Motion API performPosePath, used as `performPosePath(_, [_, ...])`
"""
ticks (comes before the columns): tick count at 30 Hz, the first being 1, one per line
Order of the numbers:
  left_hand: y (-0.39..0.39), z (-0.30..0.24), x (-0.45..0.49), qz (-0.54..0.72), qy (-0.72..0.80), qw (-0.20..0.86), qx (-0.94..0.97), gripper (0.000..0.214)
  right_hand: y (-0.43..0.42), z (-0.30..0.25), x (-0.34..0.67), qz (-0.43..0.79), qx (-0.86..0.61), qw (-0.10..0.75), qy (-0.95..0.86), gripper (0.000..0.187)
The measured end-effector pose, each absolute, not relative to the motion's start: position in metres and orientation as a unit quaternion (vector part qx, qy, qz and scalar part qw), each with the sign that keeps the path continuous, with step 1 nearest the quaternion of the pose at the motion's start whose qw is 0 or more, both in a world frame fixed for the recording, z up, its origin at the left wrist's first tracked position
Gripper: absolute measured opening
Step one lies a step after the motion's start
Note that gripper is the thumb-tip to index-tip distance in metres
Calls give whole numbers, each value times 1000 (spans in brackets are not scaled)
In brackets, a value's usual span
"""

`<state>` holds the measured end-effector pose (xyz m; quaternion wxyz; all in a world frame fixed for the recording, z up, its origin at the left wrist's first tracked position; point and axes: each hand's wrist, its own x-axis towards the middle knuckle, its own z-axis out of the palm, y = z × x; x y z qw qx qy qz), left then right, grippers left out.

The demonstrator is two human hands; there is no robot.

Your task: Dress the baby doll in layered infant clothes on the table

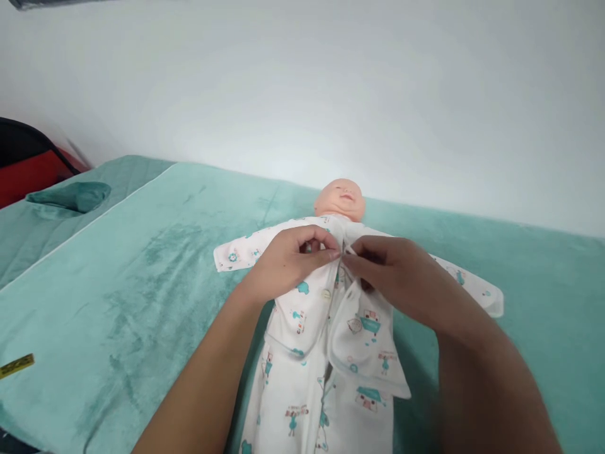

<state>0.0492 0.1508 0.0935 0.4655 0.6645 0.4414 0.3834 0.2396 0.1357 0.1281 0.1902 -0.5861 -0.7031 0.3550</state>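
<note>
Lettering first: small printed words run beside the little figures on the white jacket [295, 315], too tiny to make out, and the yellow label [17, 364] at the far left edge carries dark marks I can't read either. The jacket is on a doll [338, 198] lying face up in the middle of the bed, matching white trousers [283, 403] below it. And here's the action: left hand [288, 261] and right hand [401, 271] meet at the chest, each pinching a front edge between thumb and finger, with a pale button [326, 294] just below. Underneath, a plush green cover [142, 302], smudged with darker nap. Over at the left, something red and black [33, 170], maybe a bag; its contents I can't tell. Behind, a plain pale wall [302, 94].
</note>
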Motion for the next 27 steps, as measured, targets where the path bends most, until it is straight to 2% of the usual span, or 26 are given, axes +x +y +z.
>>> performPosePath(4, [149,96,49,409,418,514,627,15,143,120,241,507,-518,306,-617,33])
performPosePath(7, [148,95,51,431,403,538,602,16,148,109,240,563,-478,347,-578,34])
performPosePath(14, [151,90,53,448,396,564,570,16,151,100,239,584,-450,356,-574,37])
performPosePath(27, [154,83,53,467,397,581,536,17,151,99,240,534,-465,328,-625,36])
